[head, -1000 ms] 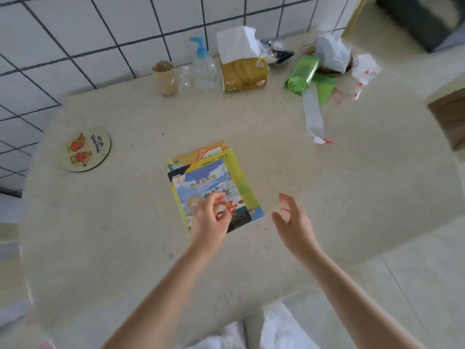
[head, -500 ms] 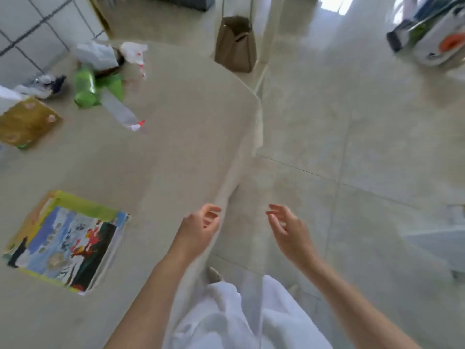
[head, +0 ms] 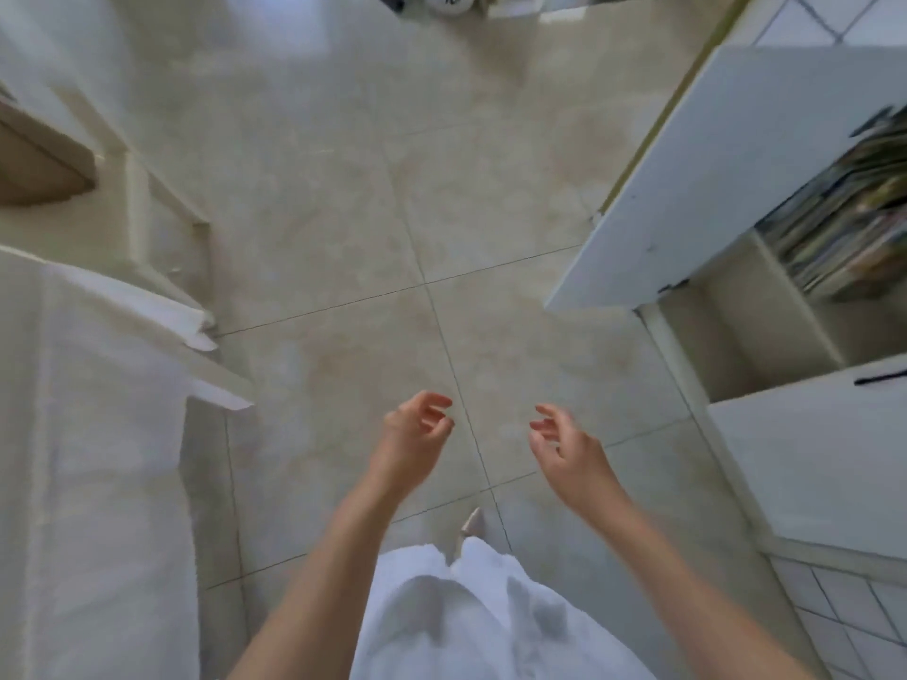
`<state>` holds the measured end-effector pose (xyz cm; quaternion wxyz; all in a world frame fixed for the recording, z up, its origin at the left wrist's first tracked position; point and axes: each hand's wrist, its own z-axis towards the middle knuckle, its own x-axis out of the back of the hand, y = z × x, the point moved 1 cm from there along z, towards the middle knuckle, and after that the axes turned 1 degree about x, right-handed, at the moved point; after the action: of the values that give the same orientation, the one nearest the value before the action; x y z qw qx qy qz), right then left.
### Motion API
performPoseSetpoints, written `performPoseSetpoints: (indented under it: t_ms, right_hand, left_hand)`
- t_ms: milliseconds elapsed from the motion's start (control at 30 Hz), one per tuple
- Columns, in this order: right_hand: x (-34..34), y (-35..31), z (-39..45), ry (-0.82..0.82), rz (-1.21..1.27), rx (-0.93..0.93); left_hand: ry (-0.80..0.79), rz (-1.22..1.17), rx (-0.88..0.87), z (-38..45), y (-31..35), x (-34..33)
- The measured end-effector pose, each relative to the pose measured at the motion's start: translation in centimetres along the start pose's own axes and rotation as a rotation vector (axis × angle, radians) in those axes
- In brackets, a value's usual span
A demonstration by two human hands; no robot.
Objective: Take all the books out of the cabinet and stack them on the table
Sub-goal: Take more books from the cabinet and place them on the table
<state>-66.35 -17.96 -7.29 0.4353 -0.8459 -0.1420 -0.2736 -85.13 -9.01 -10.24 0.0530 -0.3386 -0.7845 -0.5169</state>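
A row of books [head: 844,223], too blurred to count, stands packed in the open cabinet [head: 726,179] at the right, its lower shelf bare, while one left hand [head: 417,429] and one right hand [head: 564,444] hang loosely curled, holding nothing, over the tiled floor [head: 343,213].

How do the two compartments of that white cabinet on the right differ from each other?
The upper compartment is packed with a row of colourful books, while the lower compartment shows only bare pale walls, with nothing visible in it. The upper compartment is partly covered by the open white door; the lower one lies open to view beside a second white panel. Both belong to the same white cabinet.
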Motion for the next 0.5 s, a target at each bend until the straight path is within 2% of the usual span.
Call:
performPoseSetpoints:
  t_ms: [233,500]
  right_hand:
    - [12.1,7.7,1.0,0.285,0.328,-0.270]
    - [23.1,13.2,5.2,0.531,0.462,-0.398]
  left_hand:
    - [-0.206,0.137,-0.113,5.2,10.2,-11.7]
    - [-0.403,0.284,-0.249,12.5,20.0,-21.6]
